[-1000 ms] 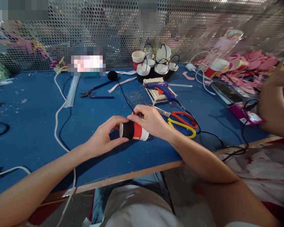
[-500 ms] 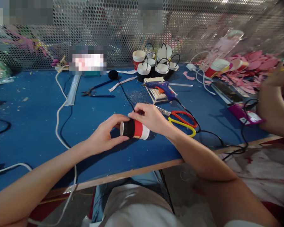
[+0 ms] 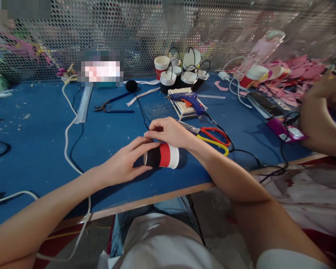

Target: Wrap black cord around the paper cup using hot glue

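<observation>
A paper cup, red and white with a black band around its base end, lies on its side near the table's front edge. My left hand grips the black end, thumb on the near side and fingers over the far side. Just beyond the cup, my right hand is closed in a pinch on a thin black cord, its fingertips close to my left fingers. That cord runs back to a round black ball on the blue table. The exact contact point at the fingertips is partly hidden.
Scissors lie right of my right hand, behind them a blue glue gun on a stick rack. Pliers and cups with black handles stand further back. A white cable crosses the left; another person's arm is at right.
My right hand has shifted slightly left and away from the cup's surface, with the cord between its fingers. The cup has turned a little, showing more of its red and white side.
</observation>
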The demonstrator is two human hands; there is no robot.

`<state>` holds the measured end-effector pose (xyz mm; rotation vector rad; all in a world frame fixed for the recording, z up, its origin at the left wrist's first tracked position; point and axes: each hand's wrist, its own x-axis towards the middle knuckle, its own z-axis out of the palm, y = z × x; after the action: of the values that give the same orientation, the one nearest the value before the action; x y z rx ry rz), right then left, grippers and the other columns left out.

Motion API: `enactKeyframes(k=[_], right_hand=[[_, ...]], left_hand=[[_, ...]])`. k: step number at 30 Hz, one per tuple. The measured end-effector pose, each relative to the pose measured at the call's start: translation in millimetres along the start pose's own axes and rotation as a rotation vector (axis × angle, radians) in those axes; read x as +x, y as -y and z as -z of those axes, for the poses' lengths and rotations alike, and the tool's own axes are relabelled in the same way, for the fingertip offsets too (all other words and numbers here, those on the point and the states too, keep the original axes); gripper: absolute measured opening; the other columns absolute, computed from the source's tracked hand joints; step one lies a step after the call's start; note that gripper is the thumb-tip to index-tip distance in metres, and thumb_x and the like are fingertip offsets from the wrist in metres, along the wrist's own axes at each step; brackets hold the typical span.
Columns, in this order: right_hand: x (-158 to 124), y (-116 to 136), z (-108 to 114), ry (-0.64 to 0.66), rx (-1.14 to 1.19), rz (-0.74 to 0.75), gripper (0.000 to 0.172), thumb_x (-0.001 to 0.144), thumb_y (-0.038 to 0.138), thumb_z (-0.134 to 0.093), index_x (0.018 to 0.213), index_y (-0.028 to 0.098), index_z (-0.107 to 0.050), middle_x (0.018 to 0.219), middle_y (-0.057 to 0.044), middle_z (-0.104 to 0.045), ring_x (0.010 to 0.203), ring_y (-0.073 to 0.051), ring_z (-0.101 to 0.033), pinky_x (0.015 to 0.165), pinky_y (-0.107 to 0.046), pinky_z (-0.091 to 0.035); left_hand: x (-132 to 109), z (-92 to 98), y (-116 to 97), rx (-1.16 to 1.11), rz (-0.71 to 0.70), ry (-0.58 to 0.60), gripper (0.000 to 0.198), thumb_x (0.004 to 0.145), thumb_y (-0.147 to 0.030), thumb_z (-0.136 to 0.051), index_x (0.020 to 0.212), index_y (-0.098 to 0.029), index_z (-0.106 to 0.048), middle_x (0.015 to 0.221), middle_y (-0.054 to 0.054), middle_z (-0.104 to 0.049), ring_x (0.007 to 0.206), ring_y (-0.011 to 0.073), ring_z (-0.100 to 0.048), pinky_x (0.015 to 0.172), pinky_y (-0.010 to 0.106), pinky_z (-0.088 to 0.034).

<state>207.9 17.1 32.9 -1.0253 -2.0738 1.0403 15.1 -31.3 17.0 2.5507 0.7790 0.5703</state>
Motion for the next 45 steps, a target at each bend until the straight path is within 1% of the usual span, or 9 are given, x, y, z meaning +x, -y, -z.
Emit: enactKeyframes(k=[6, 12, 15, 18, 30, 34, 39, 42, 45], right_hand=[[-1, -6, 15, -0.159, -0.135, -0.092, 0.034, 0.082, 0.047, -0.051, 0.071, 0.016, -0.058, 0.056, 0.002, -0.056, 0.047, -0.008, -0.047, 0.052, -0.024, -0.036], [-1, -13, 79, -0.705, -0.575, -0.119, 0.018, 0.08, 0.031, -0.054, 0.082, 0.015, -0.06, 0.079, -0.006, -0.061, 0.072, -0.016, -0.055, 0.069, -0.031, -0.041], [3, -36, 103, -0.564, -0.758, -0.326, 0.012, 0.073, 0.021, -0.057, 0.079, 0.012, -0.063, 0.077, -0.011, -0.059, 0.078, -0.023, -0.055, 0.072, -0.038, -0.041], [7, -59, 108, -0.419, -0.79, -0.449, 0.005, 0.067, 0.016, -0.061, 0.07, 0.012, -0.062, 0.067, -0.01, -0.056, 0.077, -0.027, -0.055, 0.07, -0.04, -0.041], [2, -78, 100, -0.642, -0.638, -0.419, 0.036, 0.067, 0.018, -0.058, 0.102, 0.01, -0.055, 0.092, -0.014, -0.061, 0.087, -0.027, -0.056, 0.076, -0.041, -0.043], [-1, -66, 99, -0.713, -0.399, -0.389, 0.04, 0.061, 0.014, -0.062, 0.1, 0.011, -0.054, 0.093, -0.012, -0.062, 0.085, -0.023, -0.057, 0.072, -0.035, -0.045], [-12, -23, 89, -0.51, -0.03, -0.354, 0.018, 0.065, 0.021, -0.062, 0.081, 0.015, -0.057, 0.066, -0.001, -0.058, 0.056, -0.012, -0.051, 0.05, -0.025, -0.04], [-23, 0, 78, -0.437, -0.085, -0.317, 0.022, 0.07, 0.036, -0.064, 0.073, 0.016, -0.058, 0.055, 0.001, -0.052, 0.049, -0.01, -0.045, 0.046, -0.024, -0.037], [-34, 10, 63, -0.363, -0.124, -0.228, 0.026, 0.071, 0.04, -0.065, 0.079, 0.015, -0.061, 0.063, -0.001, -0.058, 0.054, -0.011, -0.049, 0.05, -0.024, -0.041]], left_hand=[[1, 1.3, 2, -0.02, 0.087, -0.023, 0.051, 0.08, -0.03, -0.059, 0.126, -0.02, -0.04, 0.125, 0.011, -0.046, 0.113, 0.0231, -0.051, 0.095, 0.037, -0.046], [2, 3.3, 12, -0.048, 0.188, -0.085, 0.051, 0.077, -0.029, -0.062, 0.123, -0.022, -0.042, 0.116, 0.009, -0.055, 0.102, 0.0238, -0.057, 0.087, 0.043, -0.05], [1, 1.3, 16, -0.089, 0.166, -0.134, 0.047, 0.078, -0.024, -0.06, 0.123, -0.022, -0.043, 0.119, 0.009, -0.052, 0.099, 0.0218, -0.057, 0.08, 0.039, -0.054], [0, -1.0, 18, -0.099, 0.14, -0.149, 0.047, 0.079, -0.02, -0.057, 0.123, -0.024, -0.042, 0.125, 0.009, -0.047, 0.107, 0.0225, -0.053, 0.079, 0.037, -0.054], [2, 2.4, 13, -0.133, 0.143, -0.17, 0.04, 0.085, -0.029, -0.053, 0.124, -0.021, -0.044, 0.123, 0.011, -0.047, 0.105, 0.0213, -0.054, 0.085, 0.038, -0.053], [2, 2.1, 15, -0.122, 0.143, -0.187, 0.04, 0.085, -0.029, -0.053, 0.123, -0.021, -0.045, 0.124, 0.011, -0.047, 0.106, 0.0218, -0.054, 0.085, 0.037, -0.053], [1, 0.3, 20, -0.098, 0.133, -0.215, 0.044, 0.083, -0.029, -0.057, 0.124, -0.02, -0.045, 0.124, 0.011, -0.048, 0.107, 0.0224, -0.054, 0.086, 0.037, -0.052], [1, -0.6, 22, -0.095, 0.132, -0.227, 0.046, 0.082, -0.029, -0.059, 0.125, -0.02, -0.044, 0.124, 0.011, -0.049, 0.108, 0.0222, -0.053, 0.086, 0.036, -0.052], [2, 0.4, 21, -0.09, 0.131, -0.238, 0.044, 0.082, -0.028, -0.059, 0.123, -0.019, -0.046, 0.124, 0.012, -0.049, 0.111, 0.0225, -0.052, 0.087, 0.037, -0.052]])
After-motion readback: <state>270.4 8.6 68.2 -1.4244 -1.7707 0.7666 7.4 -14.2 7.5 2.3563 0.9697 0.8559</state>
